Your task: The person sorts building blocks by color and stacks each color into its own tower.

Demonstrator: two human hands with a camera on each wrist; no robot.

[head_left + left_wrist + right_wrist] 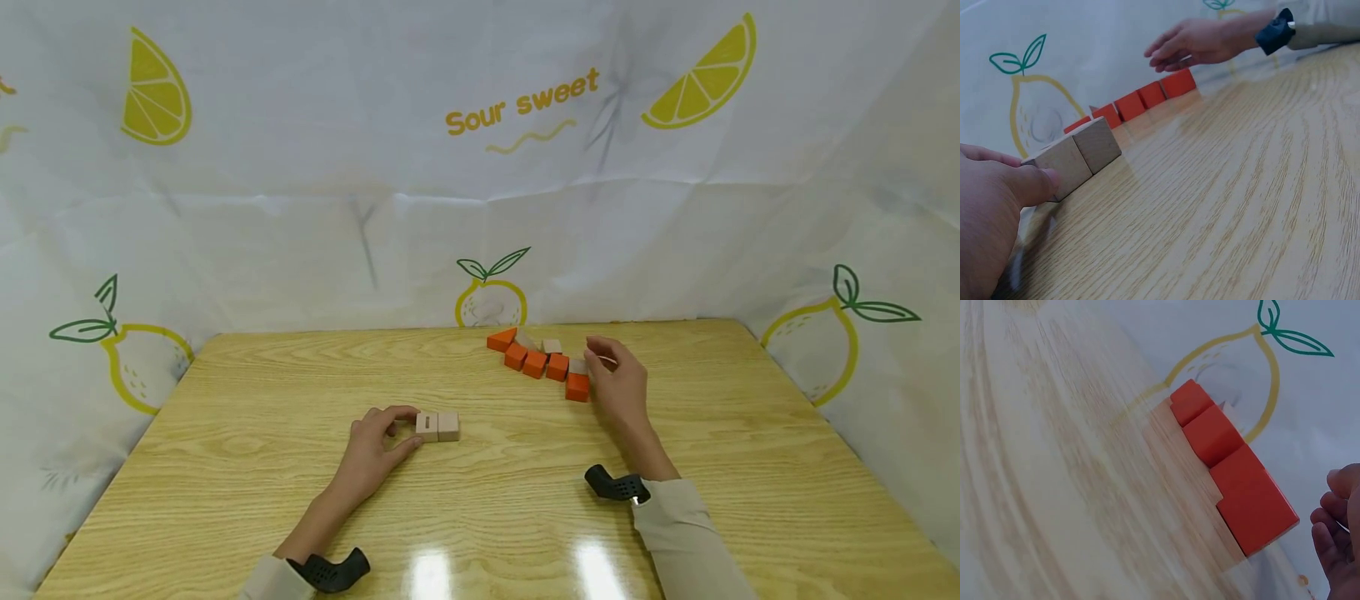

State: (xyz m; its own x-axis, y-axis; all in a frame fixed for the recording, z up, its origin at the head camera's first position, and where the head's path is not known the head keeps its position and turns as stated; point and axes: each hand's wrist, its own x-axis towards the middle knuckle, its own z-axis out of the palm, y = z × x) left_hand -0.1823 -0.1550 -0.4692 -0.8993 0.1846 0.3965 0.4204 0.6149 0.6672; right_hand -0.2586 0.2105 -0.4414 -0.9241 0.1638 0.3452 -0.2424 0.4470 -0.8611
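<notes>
My left hand (369, 450) pinches a pale wooden block (426, 433), thumb on its near side. The block has a small dark slot on top, and a second pale block (448, 427) sits flush against its right side. Farther back, my right hand (621, 387) hovers with loosely bent fingers beside the right end of a curved row of orange blocks (535, 364). In the right wrist view, nothing shows between its fingers, which are apart from the nearest orange block (1260, 515).
An orange triangular block (501, 340) lies at the row's left end. Pale blocks (551, 346) lie behind the row, partly hidden by it. A white cloth (300, 250) printed with lemons hangs behind the wooden table (247, 467).
</notes>
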